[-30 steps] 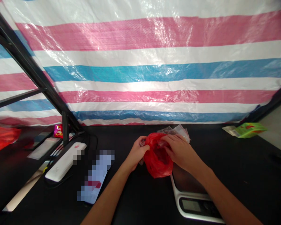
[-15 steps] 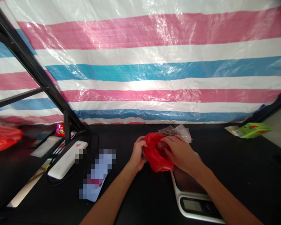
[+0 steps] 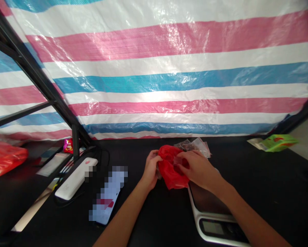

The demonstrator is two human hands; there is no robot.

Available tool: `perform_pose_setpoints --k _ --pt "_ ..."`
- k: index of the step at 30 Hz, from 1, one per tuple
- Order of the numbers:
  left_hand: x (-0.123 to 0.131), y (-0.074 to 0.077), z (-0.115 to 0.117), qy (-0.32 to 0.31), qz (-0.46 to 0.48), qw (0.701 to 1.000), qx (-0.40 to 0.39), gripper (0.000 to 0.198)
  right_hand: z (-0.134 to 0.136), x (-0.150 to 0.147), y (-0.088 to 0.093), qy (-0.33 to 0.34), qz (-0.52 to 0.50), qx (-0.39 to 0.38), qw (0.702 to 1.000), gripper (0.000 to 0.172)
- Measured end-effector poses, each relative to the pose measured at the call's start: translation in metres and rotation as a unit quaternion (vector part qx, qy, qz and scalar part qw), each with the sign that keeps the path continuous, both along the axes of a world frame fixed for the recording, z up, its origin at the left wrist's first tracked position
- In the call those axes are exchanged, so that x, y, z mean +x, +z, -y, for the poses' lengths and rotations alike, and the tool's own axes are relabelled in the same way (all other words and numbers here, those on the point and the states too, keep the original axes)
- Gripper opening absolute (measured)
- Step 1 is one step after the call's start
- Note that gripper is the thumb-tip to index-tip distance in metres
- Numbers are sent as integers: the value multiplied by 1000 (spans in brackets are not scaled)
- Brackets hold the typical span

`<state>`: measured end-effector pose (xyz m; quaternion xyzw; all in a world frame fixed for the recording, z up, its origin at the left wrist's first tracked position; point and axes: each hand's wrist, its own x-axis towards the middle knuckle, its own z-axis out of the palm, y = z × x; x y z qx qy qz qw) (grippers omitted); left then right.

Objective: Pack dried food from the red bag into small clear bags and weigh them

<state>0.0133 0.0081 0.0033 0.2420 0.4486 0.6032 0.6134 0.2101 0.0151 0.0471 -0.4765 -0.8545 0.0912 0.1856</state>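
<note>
- my left hand point(image 3: 150, 170) was curled closed around the side of the red plastic bag point(image 3: 170, 171), bottom center
- my right hand point(image 3: 198, 168) gripped its top, fingers bunched into the folds
- the bag sat bunched between them, at the back edge of the digital kitchen scale point(image 3: 215, 228), not set down on it
- clear packets point(image 3: 193, 146) lay unbagged just behind
- green packet point(image 3: 279, 143) far right, striped tarp point(image 3: 169, 82) across the back
</note>
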Motion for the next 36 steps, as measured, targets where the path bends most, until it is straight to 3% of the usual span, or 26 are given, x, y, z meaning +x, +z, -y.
perform_pose_setpoints --k 3,6,11,17,23,27,32,36 --pt "-6 -2 -4 39 -119 991 52 48 -2 1 3 -2 -42 -5 999 17" --pt "-12 -4 -7 23 -162 985 57 47 -4 1 7 -2 -93 -5 996 17" --pt "-13 -3 -8 18 -154 987 38 22 -6 5 10 -9 -161 3 987 24" --pt "-14 3 -8 5 -106 994 30 17 -9 9 6 -10 -184 7 983 33" --pt "-19 6 -8 14 -68 998 13 16 -12 11 7 26 -238 -35 970 17" --pt "-17 5 -8 11 -69 998 5 18 -11 11 1 29 -169 -15 985 17" --pt "-14 4 -7 -1 -86 996 9 19 -7 8 -4 69 -90 -10 994 38" --pt "-17 4 -7 1 -156 987 28 19 -3 6 -2 129 -77 -27 988 53"
